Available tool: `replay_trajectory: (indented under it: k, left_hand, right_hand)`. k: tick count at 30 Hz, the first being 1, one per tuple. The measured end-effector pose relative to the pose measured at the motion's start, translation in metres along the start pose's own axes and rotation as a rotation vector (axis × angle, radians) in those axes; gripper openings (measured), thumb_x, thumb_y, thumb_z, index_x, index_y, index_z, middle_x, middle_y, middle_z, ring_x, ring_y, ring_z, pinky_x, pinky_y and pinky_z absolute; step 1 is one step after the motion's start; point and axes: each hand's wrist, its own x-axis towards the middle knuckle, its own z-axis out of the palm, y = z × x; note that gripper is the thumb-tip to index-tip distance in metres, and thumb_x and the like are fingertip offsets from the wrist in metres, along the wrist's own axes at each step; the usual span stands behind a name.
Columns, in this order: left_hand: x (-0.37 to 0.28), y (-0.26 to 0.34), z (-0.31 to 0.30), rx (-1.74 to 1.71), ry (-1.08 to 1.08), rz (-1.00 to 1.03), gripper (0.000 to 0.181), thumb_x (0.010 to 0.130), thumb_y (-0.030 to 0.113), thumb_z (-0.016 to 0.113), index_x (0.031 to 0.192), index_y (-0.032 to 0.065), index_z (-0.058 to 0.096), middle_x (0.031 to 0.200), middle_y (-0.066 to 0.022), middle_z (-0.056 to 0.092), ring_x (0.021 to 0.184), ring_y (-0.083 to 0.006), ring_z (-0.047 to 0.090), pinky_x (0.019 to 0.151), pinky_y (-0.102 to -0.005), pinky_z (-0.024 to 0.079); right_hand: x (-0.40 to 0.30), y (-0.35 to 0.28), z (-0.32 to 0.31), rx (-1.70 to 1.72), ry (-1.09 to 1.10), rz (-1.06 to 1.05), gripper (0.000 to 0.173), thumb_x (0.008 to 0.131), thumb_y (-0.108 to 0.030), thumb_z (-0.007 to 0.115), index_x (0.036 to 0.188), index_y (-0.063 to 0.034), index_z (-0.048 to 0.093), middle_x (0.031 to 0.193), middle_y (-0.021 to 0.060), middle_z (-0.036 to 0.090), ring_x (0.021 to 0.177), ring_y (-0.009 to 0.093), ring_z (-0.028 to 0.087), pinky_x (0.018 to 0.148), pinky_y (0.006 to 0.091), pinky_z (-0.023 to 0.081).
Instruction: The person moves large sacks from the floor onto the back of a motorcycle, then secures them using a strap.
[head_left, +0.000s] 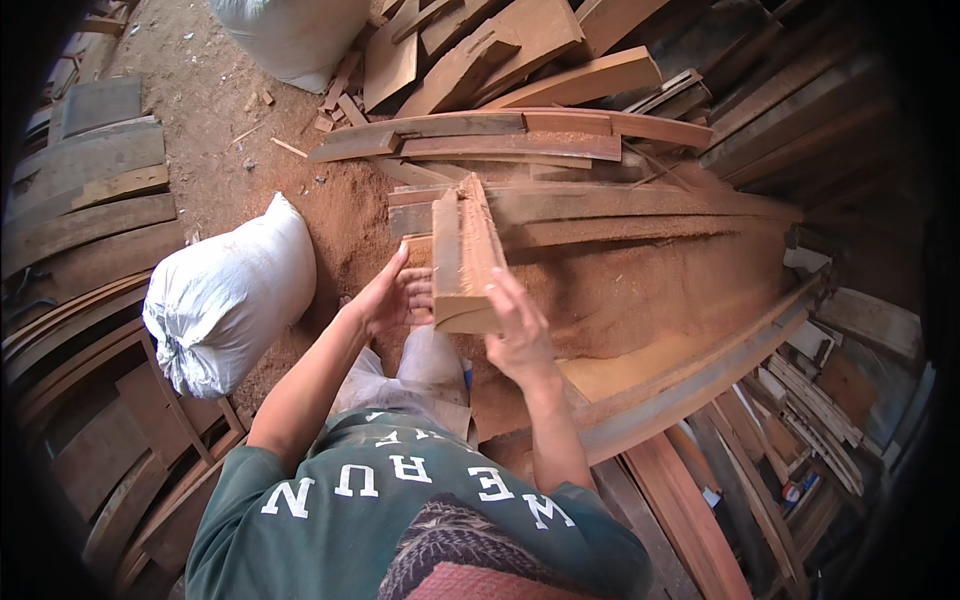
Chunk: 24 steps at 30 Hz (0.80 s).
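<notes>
A thick piece of sawn timber (471, 259) is in front of me, its cut end grain towards my body. Its upper face is rough and splintered, with a grey strip along the left. My right hand (519, 319) grips its near right edge, with fingers over the top. On the other side, my left hand (394, 296) is beside the timber, thumb raised and fingers apart. Those fingertips meet the timber's left edge, and whether they bear its weight is unclear. Beyond, the far end overlaps long boards (585, 202) in view; contact with them cannot be made out.
Sawdust (645, 292) covers the ground and boards to the right. A long beam (697, 375) crosses at my right. White stuffed sacks (232, 300) stand to the left and at the back. Timber offcuts (517, 52) are heaped ahead, and stacked planks (112, 187) line the left.
</notes>
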Motion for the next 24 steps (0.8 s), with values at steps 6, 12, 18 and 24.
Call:
replay_trajectory:
  k: [6, 12, 18, 24]
  left_hand:
    - [-0.026, -0.022, -0.025, 0.191, 0.016, 0.022, 0.064, 0.091, 0.047, 0.062, 0.131, -0.0033, 0.051, 0.122, -0.0180, 0.063, 0.109, -0.0261, 0.064, 0.095, -0.0405, 0.051]
    - [-0.088, -0.046, -0.097, 0.019, -0.011, 0.111, 0.061, 0.091, 0.041, 0.062, 0.134, -0.0005, 0.050, 0.124, -0.0184, 0.063, 0.110, -0.0273, 0.064, 0.098, -0.0425, 0.049]
    - [-0.141, -0.055, -0.152, -0.089, 0.013, 0.132, 0.067, 0.092, 0.043, 0.061, 0.138, -0.0030, 0.044, 0.133, -0.0204, 0.055, 0.122, -0.0318, 0.055, 0.106, -0.0475, 0.041]
    - [-0.175, -0.054, -0.153, -0.143, 0.089, 0.075, 0.078, 0.086, 0.062, 0.057, 0.141, 0.0085, 0.047, 0.143, -0.0208, 0.045, 0.130, -0.0385, 0.040, 0.109, -0.0634, 0.015]
  right_hand:
    - [-0.058, -0.059, 0.078, -0.128, -0.169, -0.004, 0.064, 0.076, 0.004, 0.065, 0.131, -0.0157, 0.039, 0.140, 0.0190, 0.042, 0.127, 0.045, 0.047, 0.102, 0.0480, 0.050]
    - [-0.082, -0.130, 0.098, 0.449, -0.138, 0.393, 0.087, 0.078, 0.001, 0.068, 0.150, -0.0135, 0.022, 0.151, 0.0199, 0.027, 0.129, 0.038, 0.048, 0.100, 0.0447, 0.048]
    - [-0.106, -0.162, 0.157, 1.182, -0.113, 0.808, 0.084, 0.088, -0.012, 0.067, 0.152, -0.0047, 0.013, 0.144, 0.0250, 0.038, 0.113, 0.027, 0.059, 0.091, 0.0353, 0.053]
    - [-0.110, -0.191, 0.175, 1.207, -0.151, 0.766, 0.074, 0.091, -0.015, 0.063, 0.150, -0.0001, 0.021, 0.143, 0.0235, 0.041, 0.109, 0.023, 0.061, 0.089, 0.0324, 0.052]
